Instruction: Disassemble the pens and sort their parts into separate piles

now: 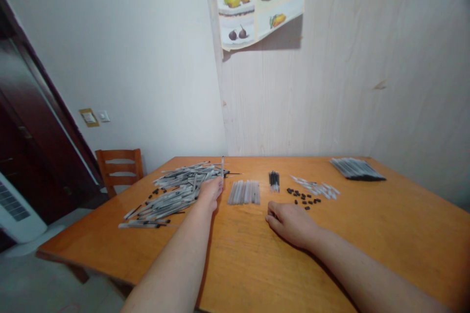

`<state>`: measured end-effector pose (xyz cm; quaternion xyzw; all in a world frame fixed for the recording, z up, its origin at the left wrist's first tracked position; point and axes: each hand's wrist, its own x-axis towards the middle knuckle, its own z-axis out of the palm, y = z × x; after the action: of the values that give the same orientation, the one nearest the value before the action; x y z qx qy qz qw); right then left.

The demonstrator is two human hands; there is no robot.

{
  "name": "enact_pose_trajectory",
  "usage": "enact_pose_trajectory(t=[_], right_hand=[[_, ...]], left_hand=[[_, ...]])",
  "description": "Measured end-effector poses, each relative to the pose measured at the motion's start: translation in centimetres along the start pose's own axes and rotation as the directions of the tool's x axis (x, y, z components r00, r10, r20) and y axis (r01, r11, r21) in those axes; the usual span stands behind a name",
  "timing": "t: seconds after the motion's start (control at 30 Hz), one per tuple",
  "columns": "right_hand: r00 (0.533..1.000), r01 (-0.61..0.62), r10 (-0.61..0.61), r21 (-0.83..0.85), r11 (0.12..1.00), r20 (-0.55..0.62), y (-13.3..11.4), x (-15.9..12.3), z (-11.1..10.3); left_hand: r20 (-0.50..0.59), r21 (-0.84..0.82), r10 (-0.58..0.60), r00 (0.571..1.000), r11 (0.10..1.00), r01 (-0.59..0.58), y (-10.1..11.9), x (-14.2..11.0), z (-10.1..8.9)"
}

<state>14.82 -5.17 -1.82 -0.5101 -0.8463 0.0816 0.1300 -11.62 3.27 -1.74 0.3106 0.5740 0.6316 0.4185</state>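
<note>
Pen (222, 165) stands upright, clamped in the left hand (212, 190) just left of the row of translucent tubes (244, 192), its lower end hidden, while right of that row the right hand (293, 222) curls, contents impossible to tell.

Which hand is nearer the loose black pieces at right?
Right. The right hand is just short of the black pieces; the left hand is farther left, by the pen pile.
</note>
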Motion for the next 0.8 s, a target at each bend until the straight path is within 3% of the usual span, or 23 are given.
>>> enact_pose_trajectory(t=[0.47, 0.67, 0.8], right_hand=[[1.000, 0.014, -0.015, -0.013, 1.000, -0.013, 0.2, 0.0, 0.2], [0.999, -0.006, 0.010, 0.069, 0.998, -0.053, 0.0, 0.1, -0.1], [0.963, -0.010, 0.113, 0.390, 0.921, -0.243, 0.2, 0.9, 0.1]], left_hand=[[0.077, -0.114, -0.013, 0.997, 0.993, 0.021, 0.6, -1.9, 0.4], [0.233, -0.295, -0.055, 0.971, 0.947, 0.125, 1.4, -4.7, 3.6], [0.360, -0.352, -0.056, 0.931, 0.916, 0.191, 0.9, -7.9, 6.8]])
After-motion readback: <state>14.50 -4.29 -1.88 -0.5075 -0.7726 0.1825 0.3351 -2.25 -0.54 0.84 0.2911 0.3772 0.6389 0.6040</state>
